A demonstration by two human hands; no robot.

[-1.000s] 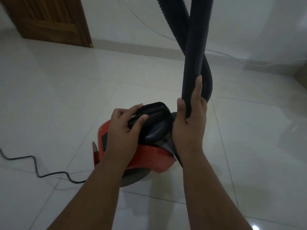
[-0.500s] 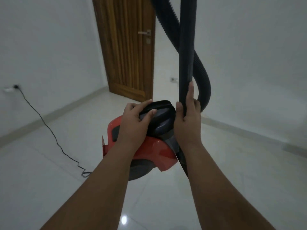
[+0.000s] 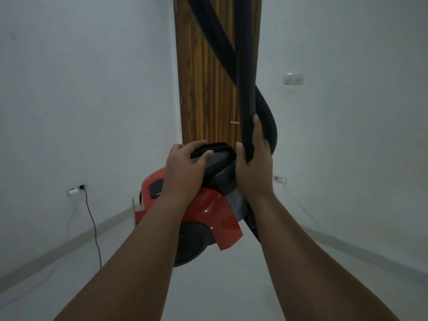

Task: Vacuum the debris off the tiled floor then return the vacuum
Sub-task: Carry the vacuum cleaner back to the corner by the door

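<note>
- The red plastic canister vacuum with a dark grey top (image 3: 208,209) sits at the centre of the frame, lifted clear of the pale tiled floor (image 3: 220,286), with one dark round wheel showing beneath its body
- The left hand (image 3: 185,172) comes in from the lower left on an outstretched forearm, palm down on the vacuum's top, its fingers curled over the black carry handle (image 3: 215,148) and the thumb pressed on the near side, holding it closed
- The right hand (image 3: 253,163) reaches in from the lower right, wrist straight, wrapped round the smooth black rigid tube (image 3: 246,89), forefinger laid up along it and thumb on the left side
- That tube rises upright out of the top edge of the frame; the black ribbed hose (image 3: 213,31) crosses behind it from upper centre and loops round behind the right hand
- Behind stands a brown wooden door (image 3: 203,89), upper centre
- A black power cord (image 3: 92,223) hangs from a wall socket (image 3: 75,189) at mid left and runs down towards the floor
- A white wall switch (image 3: 293,78) is at upper right of the door, on the plain white wall (image 3: 81,89)
</note>
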